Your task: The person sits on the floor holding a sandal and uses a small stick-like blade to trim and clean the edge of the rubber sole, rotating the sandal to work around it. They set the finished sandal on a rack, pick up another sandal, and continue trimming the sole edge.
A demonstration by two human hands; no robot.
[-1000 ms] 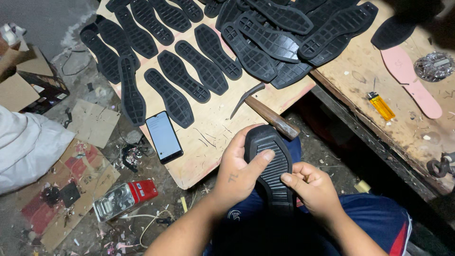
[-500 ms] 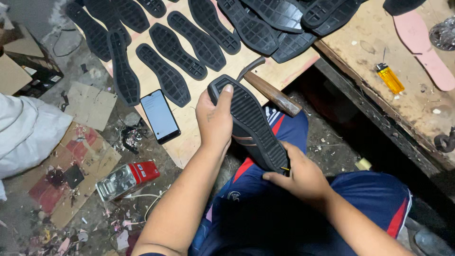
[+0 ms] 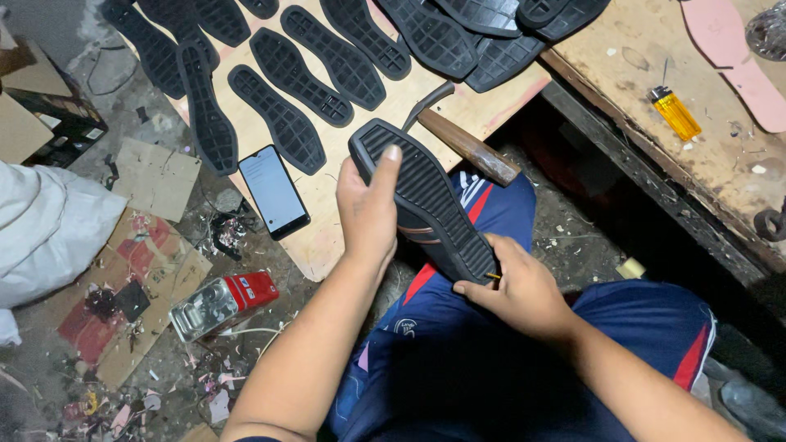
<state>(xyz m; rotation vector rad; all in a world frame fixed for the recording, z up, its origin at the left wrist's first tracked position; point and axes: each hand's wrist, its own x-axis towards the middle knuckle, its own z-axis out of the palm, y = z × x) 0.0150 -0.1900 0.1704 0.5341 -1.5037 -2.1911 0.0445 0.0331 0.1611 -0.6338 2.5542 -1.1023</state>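
The black shoe sole [image 3: 426, 200] had a ribbed tread facing up and a thick rim, with a brown edge showing along its side. It was held tilted just in front of the hammer [image 3: 467, 147], toe nearly touching it, heel angled away from it

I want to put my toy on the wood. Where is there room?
Bare board lies between the phone and the hammer, near the left hand. The bench is bare between the lighter and the soles. The board's far end is crowded with soles.
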